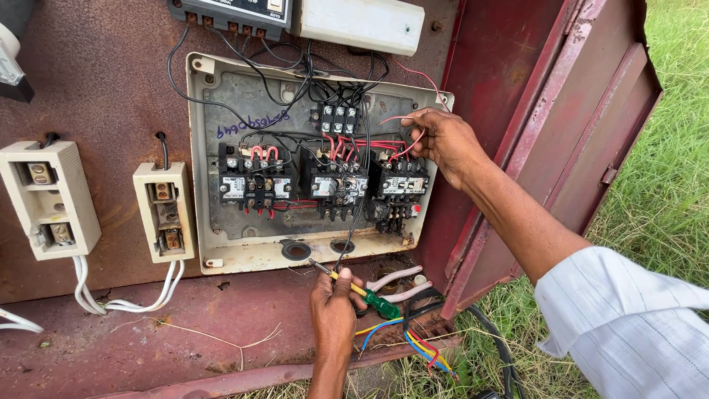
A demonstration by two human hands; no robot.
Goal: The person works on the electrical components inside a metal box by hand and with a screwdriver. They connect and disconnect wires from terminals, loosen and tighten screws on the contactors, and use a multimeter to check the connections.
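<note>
Near edge: left hand (pixel 334 310) closed round a screwdriver (pixel 360 291) w/ green-yellow handle; metal tip points up-left toward the lower rim of the grey starter box (pixel 203 159). Forearm cut off at bottom of frame. Just right of it, loose coloured wires (pixel 419 347) (blue, yellow, red, black) trail out over the rusty cabinet floor (pixel 148 340); ends hidden in grass (pixel 665 185).

Mid: three black contactors (pixel 325 188) in a row inside box, wiring tangled, terminals too small to read. Left, two cream fuse carriers (pixel 49 198), white cables below.

Far right: right hand (pixel 443 140) pinching a thin red wire (pixel 405 148) by the rightmost contactor; fingers narrow, tips partly hidden behind wire. White sleeve (pixel 628 325) cut off at the right edge. Top: black unit (pixel 233 15) and white box (pixel 362 24), both cropped by the frame.
</note>
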